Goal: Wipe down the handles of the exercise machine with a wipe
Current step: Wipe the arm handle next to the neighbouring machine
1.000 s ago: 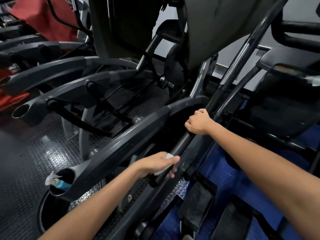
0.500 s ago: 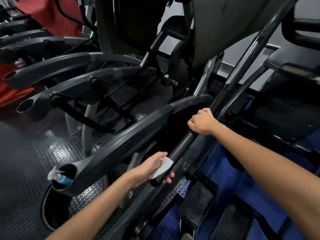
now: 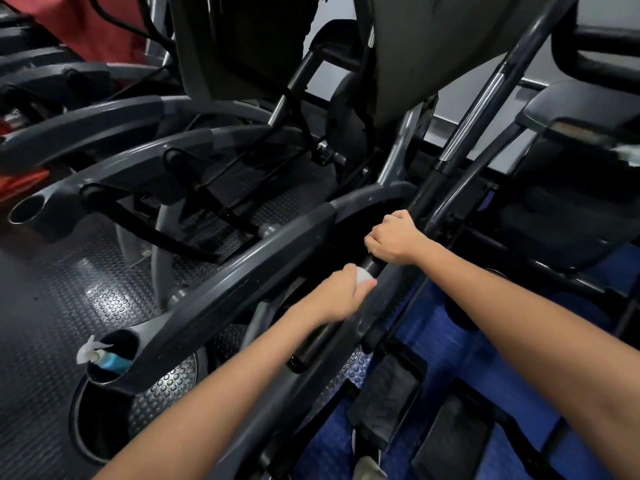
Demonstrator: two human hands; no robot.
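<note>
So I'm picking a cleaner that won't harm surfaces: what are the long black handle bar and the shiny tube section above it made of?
Black handle bar: apparently matte rubber or foam. Shiny tube section: likely polished metal, bright mirror-like streak.

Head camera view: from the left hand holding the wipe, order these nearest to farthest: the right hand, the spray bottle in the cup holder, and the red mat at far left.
1. The right hand, just up and right of the left hand, gripping the same handle.
2. The spray bottle, lower left in the cup holder.
3. The red mat, far left edge.
</note>
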